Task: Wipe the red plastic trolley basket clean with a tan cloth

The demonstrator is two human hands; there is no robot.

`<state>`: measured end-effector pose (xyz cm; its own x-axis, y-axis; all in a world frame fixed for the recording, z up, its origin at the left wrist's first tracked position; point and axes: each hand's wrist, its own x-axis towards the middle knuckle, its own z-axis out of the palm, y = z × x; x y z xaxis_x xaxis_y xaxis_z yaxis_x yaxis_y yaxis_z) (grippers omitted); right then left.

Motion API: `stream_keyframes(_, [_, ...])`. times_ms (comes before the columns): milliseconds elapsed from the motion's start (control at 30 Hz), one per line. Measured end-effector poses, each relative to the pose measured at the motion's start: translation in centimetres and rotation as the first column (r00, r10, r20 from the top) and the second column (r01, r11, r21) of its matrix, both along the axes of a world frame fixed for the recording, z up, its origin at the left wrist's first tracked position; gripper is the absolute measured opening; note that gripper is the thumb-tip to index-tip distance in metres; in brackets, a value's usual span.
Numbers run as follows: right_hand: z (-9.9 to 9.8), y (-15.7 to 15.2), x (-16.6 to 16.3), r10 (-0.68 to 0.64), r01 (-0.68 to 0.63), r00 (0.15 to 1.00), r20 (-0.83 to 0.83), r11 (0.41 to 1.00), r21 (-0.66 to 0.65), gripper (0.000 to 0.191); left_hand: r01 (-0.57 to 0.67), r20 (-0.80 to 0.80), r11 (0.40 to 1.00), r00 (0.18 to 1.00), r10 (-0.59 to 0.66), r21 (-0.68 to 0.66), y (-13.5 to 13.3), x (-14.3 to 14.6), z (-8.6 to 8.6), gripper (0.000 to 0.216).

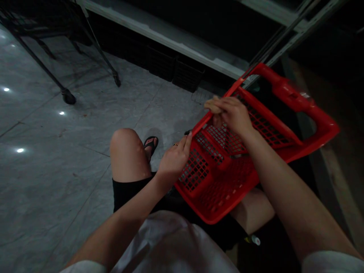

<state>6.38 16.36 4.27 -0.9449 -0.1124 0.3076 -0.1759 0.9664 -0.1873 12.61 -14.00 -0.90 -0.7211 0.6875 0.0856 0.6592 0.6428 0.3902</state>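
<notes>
A red plastic shopping basket (191, 202) with mesh walls and a thick handle (290, 94) lies tilted across my lap, its open inside facing me. My left hand (174, 161) grips the basket's left rim, fingers laid over the edge and a ring on one finger. In my right hand (234, 113) is a crumpled tan cloth (212, 105), pinched against the upper part of that same rim. The palm side of my right hand and part of the cloth are hidden.
A wheeled metal cart (68, 96) stands at the upper left on the grey tiled floor (57, 170). Dark crates (187, 74) sit under a pale shelf edge (170, 41). A small white-capped bottle (256, 240) lies by my right leg.
</notes>
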Motion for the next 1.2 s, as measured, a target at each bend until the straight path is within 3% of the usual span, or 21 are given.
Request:
stream_keyframes(133, [1.6,4.6,-4.5,-0.17,0.172,0.984,-0.044,0.983,0.061,0.044,0.006,-0.019,0.999,1.0,-0.005,0.031,0.7,-0.3,-0.2,0.073])
stream_keyframes(233, [0.6,3.7,-5.6,-0.202,0.203,0.975,-0.09,0.979,-0.003,0.044,0.026,-0.019,1.0,0.999,-0.026,0.0,1.2,-0.6,-0.1,0.072])
stream_keyframes(400, [-3.1,-3.0,-1.3,-0.013,0.012,1.0,-0.005,0.996,-0.086,0.05,0.026,-0.054,0.999,0.998,-0.027,-0.019,1.3,-0.8,-0.3,0.073])
stream_keyframes(500, [-3.8,-4.5,2.4,0.183,-0.179,0.983,0.015,0.974,-0.138,0.049,0.035,-0.068,0.999,0.997,-0.034,0.018,0.8,-0.8,-0.9,0.071])
stream_keyframes(633, [-1.4,0.1,3.6,0.246,-0.242,0.969,0.015,0.961,-0.13,0.032,0.041,-0.039,0.997,0.999,-0.039,0.066,0.1,-0.8,-1.7,0.079])
stream_keyframes(733, [1.3,5.2,1.5,0.149,-0.152,0.988,-0.034,0.985,-0.077,0.029,0.047,-0.049,0.993,0.998,-0.042,0.105,-0.3,-0.7,-2.4,0.088])
stream_keyframes(833, [3.0,8.2,-0.8,0.058,-0.06,0.996,-0.061,0.998,-0.033,0.027,0.052,-0.085,0.988,0.996,-0.04,0.142,-0.5,-0.8,-3.2,0.1])
stream_keyframes(900, [2.8,8.2,-1.9,0.002,-0.005,0.993,-0.115,1.0,-0.029,0.034,0.053,-0.11,0.988,0.993,-0.037,0.147,-0.6,-0.9,-3.6,0.106])
stream_keyframes(1000, [1.0,6.3,-2.8,-0.043,0.031,0.966,-0.257,0.998,-0.05,0.044,0.037,-0.125,0.991,0.992,-0.021,0.125,-0.5,-1.1,-4.0,0.101])
stream_keyframes(1100, [-0.7,4.4,-3.4,0.131,-0.123,0.954,-0.268,0.991,0.044,0.038,-0.027,-0.103,0.992,0.994,0.04,0.124,-0.5,-0.9,-4.2,0.092])
stream_keyframes(1200, [-0.3,5.0,-3.8,0.272,-0.235,0.943,-0.19,0.951,0.199,0.031,-0.052,-0.069,0.988,0.996,0.063,0.149,-0.9,-0.5,-4.7,0.098])
